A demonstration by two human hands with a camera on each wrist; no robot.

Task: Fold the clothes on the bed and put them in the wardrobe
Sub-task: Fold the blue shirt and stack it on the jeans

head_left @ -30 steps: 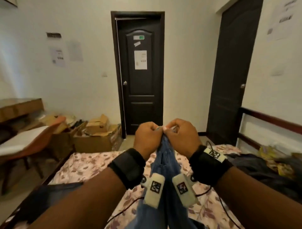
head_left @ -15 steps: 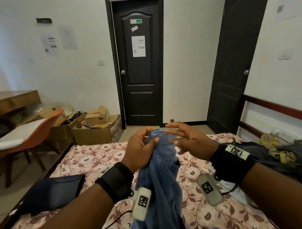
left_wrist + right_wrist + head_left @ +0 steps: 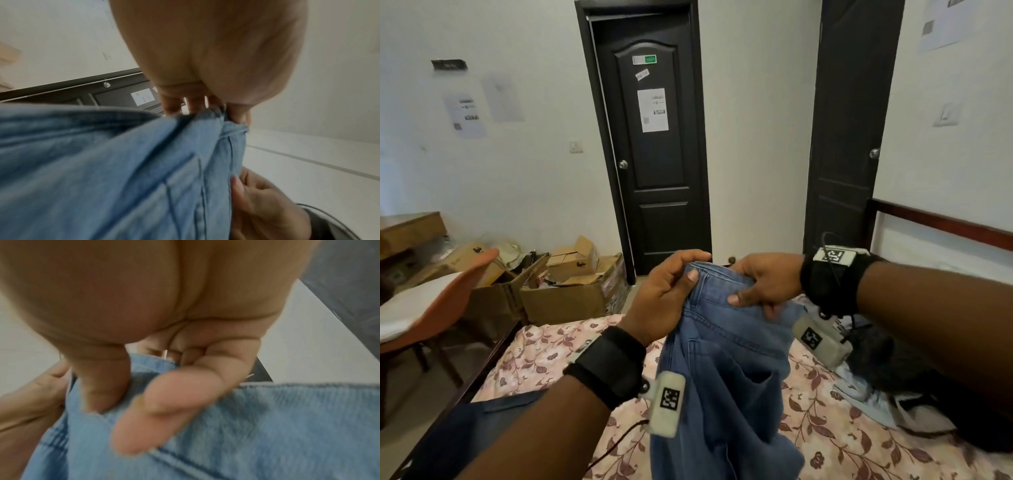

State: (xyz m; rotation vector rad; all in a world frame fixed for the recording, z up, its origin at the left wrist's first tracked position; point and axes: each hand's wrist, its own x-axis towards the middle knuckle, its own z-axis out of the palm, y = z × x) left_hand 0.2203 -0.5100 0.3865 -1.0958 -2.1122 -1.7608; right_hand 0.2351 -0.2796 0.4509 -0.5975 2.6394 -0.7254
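No legible txt, door papers blurred.

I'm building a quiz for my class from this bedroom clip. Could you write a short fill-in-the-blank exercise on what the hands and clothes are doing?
1. Both hands hold up a pair of blue ____.
2. The left hand and right hand grip the jeans at the ____.
3. The sheet on the bed has a ____ print.
4. Both doors in view are ____.

Missing words: jeans; waistband; floral; closed
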